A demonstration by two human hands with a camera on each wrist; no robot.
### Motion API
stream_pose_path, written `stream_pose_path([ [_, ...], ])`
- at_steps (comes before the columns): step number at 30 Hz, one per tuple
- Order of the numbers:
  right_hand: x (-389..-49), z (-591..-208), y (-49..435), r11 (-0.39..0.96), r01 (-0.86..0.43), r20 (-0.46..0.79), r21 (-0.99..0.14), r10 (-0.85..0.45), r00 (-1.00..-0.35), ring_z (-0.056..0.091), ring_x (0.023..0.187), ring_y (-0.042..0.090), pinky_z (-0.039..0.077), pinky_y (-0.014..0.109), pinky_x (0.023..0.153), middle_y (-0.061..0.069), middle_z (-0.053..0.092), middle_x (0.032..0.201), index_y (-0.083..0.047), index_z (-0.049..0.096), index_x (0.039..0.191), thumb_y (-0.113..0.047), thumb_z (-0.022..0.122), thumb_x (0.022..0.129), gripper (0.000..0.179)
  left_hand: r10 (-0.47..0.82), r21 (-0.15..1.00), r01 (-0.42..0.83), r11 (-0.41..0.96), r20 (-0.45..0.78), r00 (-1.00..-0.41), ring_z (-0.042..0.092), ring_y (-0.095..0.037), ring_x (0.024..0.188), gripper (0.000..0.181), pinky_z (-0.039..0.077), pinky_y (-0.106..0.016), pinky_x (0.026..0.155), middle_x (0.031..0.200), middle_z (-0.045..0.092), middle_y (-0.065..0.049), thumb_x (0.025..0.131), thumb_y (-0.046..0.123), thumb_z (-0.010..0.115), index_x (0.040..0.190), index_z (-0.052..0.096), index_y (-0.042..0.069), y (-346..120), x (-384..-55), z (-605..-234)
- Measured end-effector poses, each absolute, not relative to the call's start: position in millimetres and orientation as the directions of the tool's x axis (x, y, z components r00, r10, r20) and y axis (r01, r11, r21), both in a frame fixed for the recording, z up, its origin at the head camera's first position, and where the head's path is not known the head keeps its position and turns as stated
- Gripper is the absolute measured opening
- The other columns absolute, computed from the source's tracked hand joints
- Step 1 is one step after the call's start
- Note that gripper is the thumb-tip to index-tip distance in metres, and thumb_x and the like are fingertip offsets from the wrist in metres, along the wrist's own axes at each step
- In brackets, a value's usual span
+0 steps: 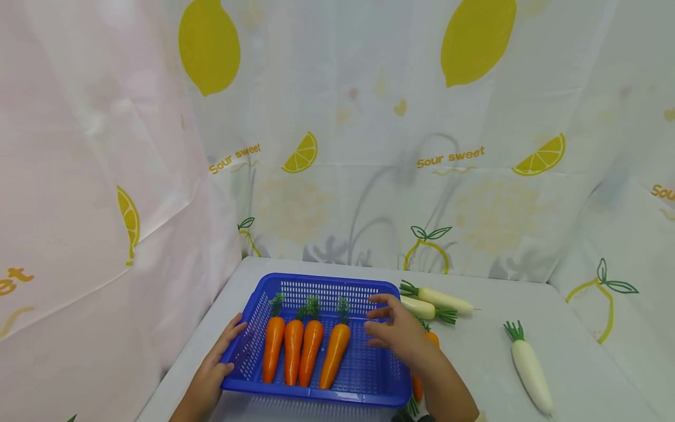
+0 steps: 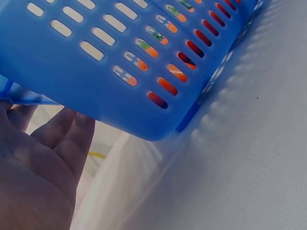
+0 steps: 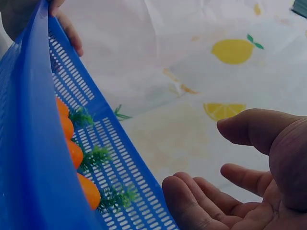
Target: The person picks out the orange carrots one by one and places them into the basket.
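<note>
A blue plastic basket (image 1: 316, 400) with perforated sides stands on the table, with several orange carrots (image 1: 312, 351) side by side inside, their green tops toward the far wall. My left hand (image 1: 213, 366) grips its left rim near the front corner; in the left wrist view, the fingers of that hand (image 2: 43, 158) go behind the blue rim. Over the basket's right side is my right hand (image 1: 401, 331), fingers spread and slightly bent, holding nothing. The right wrist view shows the same hand (image 3: 244, 206) with a gap between thumb and fingers.
Beyond the basket's right side lie two white radishes, the farther radish (image 1: 448, 300) partly over the other. A third radish (image 1: 531, 375) rests at the right of the white table (image 1: 490, 357). More carrots (image 1: 432, 339) are partly hidden beside my right forearm. Lemon-print curtains (image 1: 337, 193) surround the table.
</note>
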State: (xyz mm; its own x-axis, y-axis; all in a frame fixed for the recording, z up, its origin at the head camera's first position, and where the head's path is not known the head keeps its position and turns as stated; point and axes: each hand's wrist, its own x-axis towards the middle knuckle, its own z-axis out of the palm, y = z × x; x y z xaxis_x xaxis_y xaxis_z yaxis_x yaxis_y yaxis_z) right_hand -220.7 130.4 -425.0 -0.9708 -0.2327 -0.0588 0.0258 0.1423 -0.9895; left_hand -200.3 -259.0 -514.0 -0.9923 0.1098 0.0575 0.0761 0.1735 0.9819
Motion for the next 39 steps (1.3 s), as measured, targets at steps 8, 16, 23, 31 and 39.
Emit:
stream_pose_path([
  [8,-221.6,-435.0,157.3,0.089,0.027,-0.041,-0.996,-0.157,-0.987,0.063,0.114,0.037,0.062,0.043,0.092,0.027,0.053,0.135,-0.006,0.047,0.146,-0.012,0.069,0.097,0.055,0.114,0.985,0.075,0.153,0.058,-0.992,-0.009,-0.045,0.161,0.086,0.0,-0.083,0.115,0.178,0.004,-0.005,0.078,-0.013,0.04,0.16,0.039,0.012,-259.3,-200.4,-514.5],
  [16,-218.7,-444.0,172.3,0.097,-0.008,0.009,-0.995,0.017,-1.0,0.067,0.106,0.029,0.062,0.036,0.083,0.021,0.058,0.131,-0.009,0.052,0.143,-0.01,0.062,0.101,0.043,0.114,0.987,0.058,0.151,0.041,-0.993,-0.01,-0.045,0.161,0.085,0.0,-0.082,0.115,0.178,0.003,-0.004,0.079,-0.012,0.04,0.161,0.038,0.012,-258.8,-199.3,-513.7],
  [23,-220.0,-450.0,191.3,0.147,0.026,-0.008,-0.989,0.128,-0.992,0.066,0.102,0.024,0.06,0.032,0.083,0.022,0.058,0.131,-0.008,0.054,0.141,-0.011,0.059,0.103,0.038,0.108,0.987,0.043,0.152,0.026,-0.994,-0.011,-0.044,0.161,0.085,-0.001,-0.082,0.115,0.178,0.004,-0.002,0.079,-0.012,0.041,0.16,0.039,0.013,-258.6,-198.9,-513.6],
  [31,-216.5,-459.6,208.5,0.253,0.078,-0.022,-0.964,0.216,-0.976,0.066,0.103,0.024,0.057,0.031,0.079,0.019,0.061,0.131,-0.003,0.055,0.139,-0.016,0.061,0.102,0.04,0.12,0.989,0.068,0.133,0.052,-0.991,-0.012,-0.043,0.161,0.085,-0.004,-0.082,0.116,0.178,0.004,-0.003,0.079,-0.012,0.04,0.16,0.039,0.012,-257.0,-201.3,-512.6],
  [39,-213.9,-473.2,222.3,0.364,0.2,-0.093,-0.91,0.29,-0.952,0.056,0.118,0.03,0.056,0.034,0.089,0.018,0.059,0.135,-0.004,0.056,0.139,-0.02,0.06,0.101,0.042,0.149,0.989,0.108,0.097,0.093,-0.984,-0.012,-0.041,0.16,0.085,-0.006,-0.081,0.116,0.178,0.004,-0.004,0.078,-0.013,0.038,0.16,0.037,0.009,-260.6,-201.3,-518.0],
])
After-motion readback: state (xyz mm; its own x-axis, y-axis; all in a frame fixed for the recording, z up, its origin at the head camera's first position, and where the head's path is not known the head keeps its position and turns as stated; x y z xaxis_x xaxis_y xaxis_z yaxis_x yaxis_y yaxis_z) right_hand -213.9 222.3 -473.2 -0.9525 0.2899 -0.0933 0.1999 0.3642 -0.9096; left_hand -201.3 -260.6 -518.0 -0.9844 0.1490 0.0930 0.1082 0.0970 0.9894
